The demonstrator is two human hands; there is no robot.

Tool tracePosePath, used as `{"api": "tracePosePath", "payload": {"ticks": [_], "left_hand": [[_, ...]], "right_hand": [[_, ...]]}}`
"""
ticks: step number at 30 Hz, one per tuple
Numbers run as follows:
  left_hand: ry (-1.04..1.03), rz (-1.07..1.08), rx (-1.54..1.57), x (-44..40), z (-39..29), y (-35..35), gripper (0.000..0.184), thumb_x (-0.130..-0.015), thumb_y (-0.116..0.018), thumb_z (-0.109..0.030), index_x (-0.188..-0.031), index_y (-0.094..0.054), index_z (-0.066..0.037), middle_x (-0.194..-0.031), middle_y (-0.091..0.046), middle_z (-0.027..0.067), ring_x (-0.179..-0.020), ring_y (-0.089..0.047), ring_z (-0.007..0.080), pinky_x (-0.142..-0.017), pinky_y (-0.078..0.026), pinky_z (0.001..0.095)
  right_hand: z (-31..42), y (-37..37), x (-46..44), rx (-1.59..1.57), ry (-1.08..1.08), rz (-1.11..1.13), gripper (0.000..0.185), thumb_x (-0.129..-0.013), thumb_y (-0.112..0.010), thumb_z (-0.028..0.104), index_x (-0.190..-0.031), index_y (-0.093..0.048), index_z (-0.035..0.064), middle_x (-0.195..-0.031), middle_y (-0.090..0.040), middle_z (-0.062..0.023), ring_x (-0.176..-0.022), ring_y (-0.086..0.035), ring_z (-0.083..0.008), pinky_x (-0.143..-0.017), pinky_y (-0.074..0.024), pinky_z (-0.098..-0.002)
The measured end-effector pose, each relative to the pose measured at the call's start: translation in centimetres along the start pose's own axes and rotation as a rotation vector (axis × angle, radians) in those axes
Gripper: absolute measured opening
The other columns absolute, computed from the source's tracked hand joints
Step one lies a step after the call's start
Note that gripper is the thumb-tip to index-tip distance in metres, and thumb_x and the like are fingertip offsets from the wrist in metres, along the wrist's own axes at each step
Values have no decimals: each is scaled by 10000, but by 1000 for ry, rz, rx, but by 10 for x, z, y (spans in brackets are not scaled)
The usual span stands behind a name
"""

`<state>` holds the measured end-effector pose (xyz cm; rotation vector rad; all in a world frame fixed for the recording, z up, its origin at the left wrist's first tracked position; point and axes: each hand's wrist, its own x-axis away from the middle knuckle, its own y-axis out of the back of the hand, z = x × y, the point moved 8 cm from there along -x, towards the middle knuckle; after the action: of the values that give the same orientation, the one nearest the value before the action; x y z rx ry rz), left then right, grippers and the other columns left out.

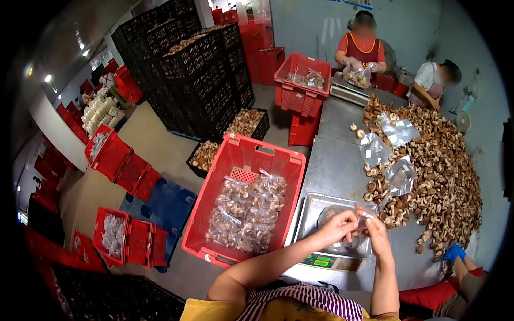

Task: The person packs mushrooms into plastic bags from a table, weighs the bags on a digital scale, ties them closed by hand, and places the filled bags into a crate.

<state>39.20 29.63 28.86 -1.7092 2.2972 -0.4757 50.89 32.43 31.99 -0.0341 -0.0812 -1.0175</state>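
Note:
Over the metal tray (pixel 303 216) of a weighing scale, my two hands meet at the gathered top of a clear plastic bag (pixel 366 213). My left hand (pixel 337 227) pinches the plastic from the left. From the right, my right hand (pixel 378 234) has its fingers closed on the same bag. The bag's body rests on the tray, partly behind my hands, so its contents are hard to make out. Green digits glow on the scale's display (pixel 323 261). Left of the scale, a red crate (pixel 194 235) holds several filled bags of mushrooms (pixel 256 211).
A large mushroom heap (pixel 439 166) covers the table's right side, with plastic bags (pixel 400 131) on it. A blue-gloved hand (pixel 455 252) is near its lower edge. Across the table, a person (pixel 364 45) handles a bag at another scale (pixel 349 92). Black crates (pixel 184 75) stand stacked behind.

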Motion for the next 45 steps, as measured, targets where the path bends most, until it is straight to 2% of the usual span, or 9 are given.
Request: {"api": "tracePosePath", "payload": {"ticks": [6,8,12,17,22,26,30,38,45], "left_hand": [[36,131,33,2,0,-11,111,-993,-540,-159,-968,-575,-56,-896,-608,22,-714,-646,120,-683,-480,249],[178,41,-141,-6,4,29,113,-968,-580,-146,-1023,-614,-52,-880,-634,-1,-765,-611,81,-737,-507,240],[70,-98,-244,-30,44,106,112,-942,-616,-132,-1030,-644,-71,-891,-649,-11,-790,-590,56,-706,-494,207],[-151,-190,-1345,-44,26,101,203,-896,-563,-198,-855,-640,-14,-852,-663,226,-828,-634,429,-747,-499,512],[2,-344,-1403,-56,36,134,234,-921,-541,-253,-887,-633,-41,-801,-674,216,-784,-658,413,-698,-511,495],[157,-103,-840,-33,27,124,211,-858,-682,-268,-931,-670,-70,-808,-688,166,-768,-663,367,-673,-507,438],[-133,106,-1148,-17,12,110,176,-839,-685,-216,-914,-673,-57,-839,-678,156,-787,-650,358,-685,-505,434],[-87,-241,-1470,-33,32,129,215,-857,-591,-241,-900,-689,-55,-867,-675,222,-838,-643,415,-760,-500,501],[210,-295,178,-12,27,119,192,-966,-575,-176,-830,-607,-45,-782,-649,73,-740,-651,196,-742,-507,310]], "right_hand": [[-21,6,-8,35,-215,22,306,-972,-575,246,-1110,-682,-5,-965,-668,-31,-907,-572,-157,-829,-459,-308],[4,13,-12,442,207,-72,200,-874,-683,186,-970,-709,13,-848,-640,-48,-815,-556,-198,-776,-452,-328],[-13,27,-7,642,140,-165,149,-794,-723,153,-831,-682,14,-810,-621,-92,-815,-567,-251,-761,-449,-349],[-21,-5,3,767,408,-23,103,-846,-650,135,-836,-705,48,-1010,-669,-92,-1029,-560,-306,-914,-443,-406],[-21,-44,36,906,559,150,111,-863,-629,127,-839,-671,27,-1069,-655,-102,-1118,-546,-298,-996,-427,-419],[-45,12,20,225,208,-158,123,-904,-592,83,-820,-642,8,-960,-656,-94,-954,-590,-214,-883,-455,-338],[-73,17,9,34,-30,-120,121,-887,-632,107,-831,-650,1,-885,-658,-88,-855,-607,-231,-816,-463,-349],[-25,-56,35,1025,573,150,153,-830,-681,179,-766,-663,41,-774,-606,-73,-870,-553,-270,-945,-402,-416],[-51,-10,0,-215,-19,-132,200,-994,-526,142,-962,-652,-11,-1074,-702,-94,-886,-621,-134,-851,-482,-288]]}}
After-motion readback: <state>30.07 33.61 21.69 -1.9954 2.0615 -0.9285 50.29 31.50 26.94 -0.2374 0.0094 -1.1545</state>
